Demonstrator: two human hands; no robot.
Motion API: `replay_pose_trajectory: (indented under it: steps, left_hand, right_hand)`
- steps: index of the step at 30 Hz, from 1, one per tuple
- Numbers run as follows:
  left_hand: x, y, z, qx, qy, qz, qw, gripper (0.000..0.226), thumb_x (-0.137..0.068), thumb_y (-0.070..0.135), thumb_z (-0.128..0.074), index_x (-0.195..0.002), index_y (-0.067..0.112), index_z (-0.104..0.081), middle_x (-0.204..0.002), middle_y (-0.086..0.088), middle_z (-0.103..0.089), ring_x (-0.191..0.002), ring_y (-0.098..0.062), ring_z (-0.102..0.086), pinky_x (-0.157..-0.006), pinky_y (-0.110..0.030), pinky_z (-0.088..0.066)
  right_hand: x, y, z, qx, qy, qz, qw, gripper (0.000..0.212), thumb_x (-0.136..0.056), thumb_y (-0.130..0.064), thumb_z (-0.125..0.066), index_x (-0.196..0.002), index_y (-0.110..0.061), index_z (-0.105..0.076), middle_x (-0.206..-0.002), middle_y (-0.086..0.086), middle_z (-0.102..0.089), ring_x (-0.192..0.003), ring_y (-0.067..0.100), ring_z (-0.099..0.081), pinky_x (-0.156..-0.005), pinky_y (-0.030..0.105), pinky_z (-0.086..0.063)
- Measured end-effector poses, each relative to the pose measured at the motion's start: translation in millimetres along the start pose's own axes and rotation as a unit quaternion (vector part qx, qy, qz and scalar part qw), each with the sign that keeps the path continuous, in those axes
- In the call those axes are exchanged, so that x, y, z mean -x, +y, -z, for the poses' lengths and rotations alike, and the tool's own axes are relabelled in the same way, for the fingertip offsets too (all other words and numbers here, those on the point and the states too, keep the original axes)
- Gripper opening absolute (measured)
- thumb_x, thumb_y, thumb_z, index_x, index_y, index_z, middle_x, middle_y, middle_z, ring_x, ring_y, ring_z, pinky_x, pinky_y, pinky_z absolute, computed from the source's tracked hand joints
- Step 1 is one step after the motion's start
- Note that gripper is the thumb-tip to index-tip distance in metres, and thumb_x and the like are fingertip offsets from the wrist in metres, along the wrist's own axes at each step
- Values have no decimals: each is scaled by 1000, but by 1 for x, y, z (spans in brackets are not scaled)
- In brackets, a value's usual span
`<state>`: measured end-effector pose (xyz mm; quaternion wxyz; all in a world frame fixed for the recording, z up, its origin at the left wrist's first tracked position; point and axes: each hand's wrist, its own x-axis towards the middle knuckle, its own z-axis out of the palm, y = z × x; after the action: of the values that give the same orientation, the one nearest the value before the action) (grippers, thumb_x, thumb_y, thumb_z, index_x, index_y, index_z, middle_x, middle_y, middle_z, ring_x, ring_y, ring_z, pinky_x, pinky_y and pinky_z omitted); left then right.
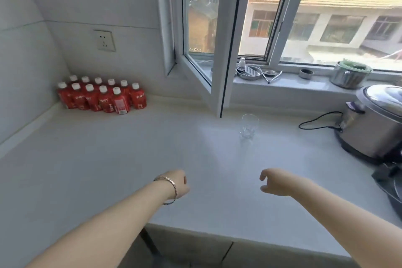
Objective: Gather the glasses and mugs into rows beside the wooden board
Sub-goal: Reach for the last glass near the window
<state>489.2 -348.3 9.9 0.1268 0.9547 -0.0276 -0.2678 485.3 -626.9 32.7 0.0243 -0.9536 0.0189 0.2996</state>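
One clear drinking glass (249,126) stands upright on the white counter (130,159), just in front of the open window sash. My left hand (179,183), with a bracelet on the wrist, hovers over the counter's front part with its fingers curled under and nothing in it. My right hand (275,181) hangs to the right of it, fingers loosely bent and apart, holding nothing. Both hands are well short of the glass. No wooden board and no mugs are in view.
Several red bottles (102,97) stand grouped in the back left corner. A steel rice cooker (374,119) with a black cord sits at the right edge. The open window sash (219,67) juts over the counter. Small dishes and a pot (348,76) line the sill.
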Motion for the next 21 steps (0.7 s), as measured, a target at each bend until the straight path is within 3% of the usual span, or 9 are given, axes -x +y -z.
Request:
replay_pose_trajectory:
  steps: [5, 8, 10, 15, 18, 21]
  left_hand:
    - [-76, 28, 34, -22, -23, -26, 999, 7, -85, 20, -45, -78, 23, -43, -86, -2, -44, -78, -23, -38, -54, -24, -27]
    - [-110, 38, 43, -12, -27, -24, 999, 12, -84, 22, -45, -74, 27, -43, -87, 0, -46, -79, -24, -41, -62, -25, -34]
    - [-129, 41, 44, -13, -32, -21, 999, 6, -86, 22, -46, -83, 26, -50, -89, 1, -49, -82, -23, -45, -73, -27, -42]
    - [-164, 43, 38, 25, -38, 32, 998, 10, -86, 23, -46, -91, 24, -55, -96, -2, -59, -90, -23, -57, -88, -30, -48]
    - [-169, 46, 30, 66, -19, 86, 994, 7, -86, 23, -45, -81, 27, -47, -90, 2, -56, -84, -20, -54, -87, -30, -50]
    - [-165, 47, 20, 91, -16, 137, 986, 18, -87, 23, -46, -71, 31, -41, -90, 3, -53, -87, -20, -54, -89, -29, -48]
  right_hand:
    - [-55, 27, 33, -41, 1, -42, 998, 45, -94, -31, -49, -136, -18, -44, -138, 2, -51, -126, 22, -49, -101, 28, -39]
    - [-88, 41, 50, -52, 2, -53, 997, 45, -95, -31, -48, -137, -17, -43, -138, 3, -50, -126, 22, -48, -101, 29, -39]
    - [-115, 49, 63, -57, 9, -52, 997, 47, -95, -30, -48, -139, -16, -40, -139, 4, -49, -127, 22, -47, -99, 30, -40]
    - [-193, 56, 96, -89, 60, -15, 994, 70, -89, -24, -55, -148, -15, -18, -145, 12, -31, -123, 31, -48, -90, 35, -44]
    - [-242, 57, 114, -90, 83, 27, 992, 86, -84, -19, -63, -150, -19, -9, -153, 10, -17, -132, 34, -35, -97, 38, -43]
    - [-279, 59, 122, -68, 60, 72, 993, 102, -77, -16, -71, -151, -25, -2, -158, 6, -5, -140, 33, -23, -102, 38, -42]
